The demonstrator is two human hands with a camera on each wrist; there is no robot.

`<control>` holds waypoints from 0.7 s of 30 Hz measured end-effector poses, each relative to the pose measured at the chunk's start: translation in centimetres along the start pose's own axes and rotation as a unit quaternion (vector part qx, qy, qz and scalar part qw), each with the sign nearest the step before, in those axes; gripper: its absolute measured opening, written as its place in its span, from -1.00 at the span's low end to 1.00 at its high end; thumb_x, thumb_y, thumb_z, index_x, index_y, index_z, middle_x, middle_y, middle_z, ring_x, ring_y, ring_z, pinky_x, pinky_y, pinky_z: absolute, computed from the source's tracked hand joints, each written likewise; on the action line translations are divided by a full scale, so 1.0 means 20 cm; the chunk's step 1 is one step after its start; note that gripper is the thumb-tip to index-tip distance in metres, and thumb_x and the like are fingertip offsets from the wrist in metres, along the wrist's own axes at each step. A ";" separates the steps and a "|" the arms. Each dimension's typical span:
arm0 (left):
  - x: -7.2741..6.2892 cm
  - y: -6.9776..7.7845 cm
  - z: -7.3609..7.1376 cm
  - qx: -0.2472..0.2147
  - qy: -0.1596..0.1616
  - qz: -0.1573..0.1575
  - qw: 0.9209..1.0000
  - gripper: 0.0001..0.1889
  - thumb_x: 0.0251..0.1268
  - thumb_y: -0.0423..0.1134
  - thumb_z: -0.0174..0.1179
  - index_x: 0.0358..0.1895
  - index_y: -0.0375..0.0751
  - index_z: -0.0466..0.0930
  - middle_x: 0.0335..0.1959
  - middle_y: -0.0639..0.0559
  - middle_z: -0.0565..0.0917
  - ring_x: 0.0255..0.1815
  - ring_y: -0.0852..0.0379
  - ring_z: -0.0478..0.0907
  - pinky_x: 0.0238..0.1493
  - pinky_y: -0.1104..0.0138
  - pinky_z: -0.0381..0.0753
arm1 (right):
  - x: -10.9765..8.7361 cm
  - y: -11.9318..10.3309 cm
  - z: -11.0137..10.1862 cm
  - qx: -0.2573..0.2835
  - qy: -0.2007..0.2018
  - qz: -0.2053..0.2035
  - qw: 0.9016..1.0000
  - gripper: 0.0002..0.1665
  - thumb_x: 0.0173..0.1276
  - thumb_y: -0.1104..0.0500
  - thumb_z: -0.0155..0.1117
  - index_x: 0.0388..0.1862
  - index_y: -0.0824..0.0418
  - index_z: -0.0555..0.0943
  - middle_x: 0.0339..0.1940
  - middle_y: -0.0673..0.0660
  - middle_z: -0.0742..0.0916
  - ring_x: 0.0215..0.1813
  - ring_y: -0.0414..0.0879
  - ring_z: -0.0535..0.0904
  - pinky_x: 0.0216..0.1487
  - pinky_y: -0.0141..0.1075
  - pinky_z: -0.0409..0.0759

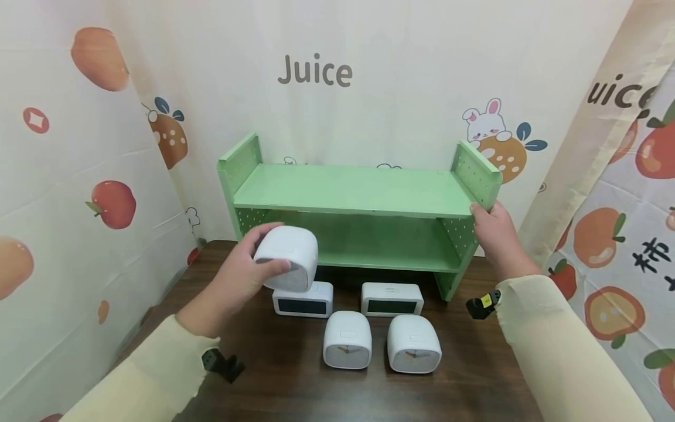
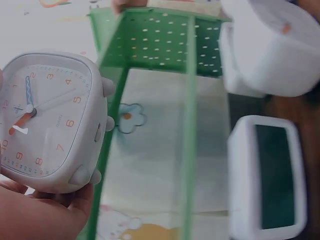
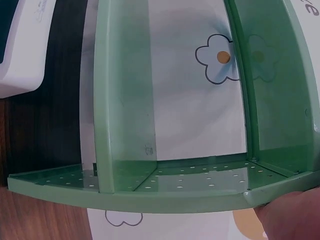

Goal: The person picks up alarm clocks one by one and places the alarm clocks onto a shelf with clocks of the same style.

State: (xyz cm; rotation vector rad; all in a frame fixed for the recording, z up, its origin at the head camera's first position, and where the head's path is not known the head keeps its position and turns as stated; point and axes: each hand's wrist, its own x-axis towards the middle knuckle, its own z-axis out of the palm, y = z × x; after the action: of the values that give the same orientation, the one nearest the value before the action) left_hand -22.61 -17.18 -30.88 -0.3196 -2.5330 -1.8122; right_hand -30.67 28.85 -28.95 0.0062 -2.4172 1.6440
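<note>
In the head view, a white analog alarm clock [image 1: 290, 243] is held up before the left end of a green two-tier shelf [image 1: 348, 181], its dial pointing toward six o'clock. Its body is nearly square, so no long axis stands out (the left wrist view shows the numeral 12 lying toward nine o'clock, 6 toward three). The left hand [image 1: 239, 269] grips it, thumb near the dial; the right hand [image 1: 495, 234], well apart at three o'clock, clasps the shelf's perforated right side panel. The shelf's long axis runs from nine to three.

All stands on a dark brown wooden table [image 1: 263, 363], with a fruit-print cloth [image 1: 395, 64] lettered "Juice" behind and more cloth at either side.

From the held clock, the left digital clock [image 1: 307, 300] sits just below, partly hidden, and the right digital clock [image 1: 392, 299] between three and four. The middle analog clock [image 1: 347, 340] lies near five, the right analog clock [image 1: 413, 343] at four; a narrow gap parts those two. Tabletop stretches between the latter and the right sleeve [image 1: 559, 340]. The lower board's front edge [image 1: 390, 269] rides above the table.
</note>
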 end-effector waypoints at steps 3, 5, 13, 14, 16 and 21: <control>0.03 0.09 -0.03 -0.008 0.000 0.012 1.000 -0.09 0.25 0.00 0.49 0.58 0.05 0.16 0.40 -0.12 0.33 0.29 -0.19 0.32 0.23 -0.08 0.47 | 0.01 0.00 0.00 -0.004 0.001 0.002 1.000 -0.29 0.72 -0.09 -0.33 0.71 0.15 0.02 0.58 0.31 0.33 0.53 0.23 0.27 0.49 0.20 0.24; 0.05 0.14 -0.05 -0.011 -0.001 0.018 1.000 -0.10 0.27 0.00 0.48 0.58 0.04 0.15 0.38 -0.10 0.32 0.29 -0.17 0.31 0.22 -0.05 0.45 | 0.01 0.00 0.00 -0.003 0.002 0.001 1.000 -0.29 0.72 -0.09 -0.33 0.71 0.16 0.02 0.58 0.32 0.34 0.53 0.24 0.27 0.49 0.20 0.25; 0.15 0.31 -0.12 -0.027 0.017 0.047 0.998 -0.16 0.32 -0.02 0.43 0.57 -0.01 0.17 0.37 -0.08 0.35 0.28 -0.10 0.31 0.24 0.02 0.38 | 0.00 0.00 0.00 -0.005 -0.001 -0.008 1.000 -0.30 0.73 -0.09 -0.34 0.70 0.16 0.05 0.53 0.32 0.38 0.49 0.18 0.32 0.47 0.20 0.27; 0.17 0.33 -0.13 -0.026 0.021 0.049 0.998 -0.17 0.32 -0.02 0.43 0.57 -0.01 0.18 0.36 -0.07 0.36 0.28 -0.09 0.31 0.24 0.02 0.38 | 0.00 0.00 0.00 -0.004 -0.002 -0.010 1.000 -0.30 0.73 -0.09 -0.34 0.70 0.16 0.05 0.53 0.32 0.38 0.48 0.17 0.33 0.47 0.20 0.28; 0.19 0.36 -0.14 -0.023 0.025 0.052 0.998 -0.18 0.33 -0.02 0.42 0.56 -0.01 0.20 0.37 -0.06 0.37 0.28 -0.08 0.32 0.25 0.03 0.37 | 0.00 0.00 0.00 -0.004 -0.001 -0.009 1.000 -0.30 0.72 -0.09 -0.34 0.70 0.16 0.05 0.52 0.32 0.39 0.45 0.13 0.35 0.47 0.19 0.29; 0.27 0.45 -0.16 -0.018 0.028 0.050 0.998 -0.21 0.36 -0.02 0.40 0.56 -0.01 0.21 0.38 -0.02 0.37 0.29 -0.07 0.32 0.29 0.00 0.37 | 0.01 0.00 0.00 -0.002 -0.004 -0.007 1.000 -0.29 0.72 -0.09 -0.34 0.70 0.17 0.04 0.52 0.31 0.39 0.42 0.10 0.38 0.45 0.18 0.31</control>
State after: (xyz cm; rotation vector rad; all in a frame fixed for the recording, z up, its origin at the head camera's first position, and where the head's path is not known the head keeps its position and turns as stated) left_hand -26.73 -16.60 -20.79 -0.3814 -2.4034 -1.8070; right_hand -30.79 28.98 -28.95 0.0291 -2.4214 1.6356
